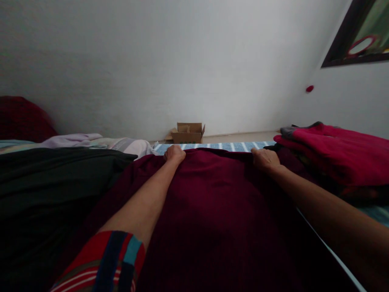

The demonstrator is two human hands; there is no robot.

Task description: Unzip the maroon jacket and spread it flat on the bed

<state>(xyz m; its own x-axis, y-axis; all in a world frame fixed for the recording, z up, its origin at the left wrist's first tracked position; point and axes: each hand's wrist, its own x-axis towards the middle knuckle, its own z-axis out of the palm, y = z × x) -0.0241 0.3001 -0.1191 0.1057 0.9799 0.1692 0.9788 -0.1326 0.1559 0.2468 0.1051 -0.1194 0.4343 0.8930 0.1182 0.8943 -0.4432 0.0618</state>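
Observation:
A dark maroon garment (212,194) lies spread out in front of me, its far edge running between my hands. My left hand (175,154) is closed on that edge left of the middle. Farther right, my right hand (266,159) grips the same edge with its fingers curled in. The cloth looks fairly smooth between the two hands, and its near part fades into shadow. Whether it is a shirt or another kind of garment I cannot tell. Beneath it, a blue and white striped sheet (219,146) shows past the far edge.
Dark green-black cloth (54,174) lies on the left, with pale crumpled fabric (121,145) behind it. A pile topped by a pink-red garment (340,150) stands at the right. Beyond the bed are an open cardboard box (187,138) and a white wall (194,69).

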